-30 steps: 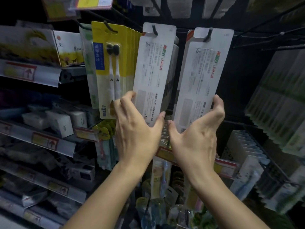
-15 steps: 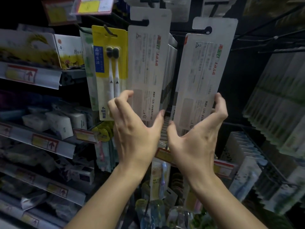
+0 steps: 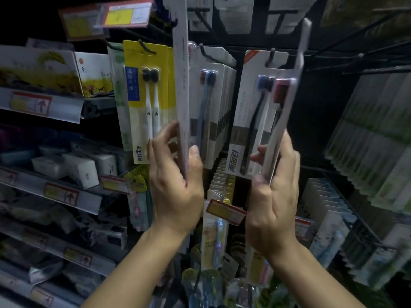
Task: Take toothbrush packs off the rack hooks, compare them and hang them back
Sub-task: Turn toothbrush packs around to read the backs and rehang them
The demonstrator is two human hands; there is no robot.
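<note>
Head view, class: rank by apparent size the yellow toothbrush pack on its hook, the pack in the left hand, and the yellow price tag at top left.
1. Pack in the left hand: tallest, though edge-on and nearer the camera, so unsure.
2. Yellow toothbrush pack.
3. Yellow price tag: plainly smallest.

Your only open lane is the dark gap at 12 o'clock between the hanging toothbrush packs [image 3: 219,112] and the right-hand row [image 3: 249,121]; black rack hooks [image 3: 270,56] jut out above.

Dim, dark corners, motion blur, wide-angle warp
</note>
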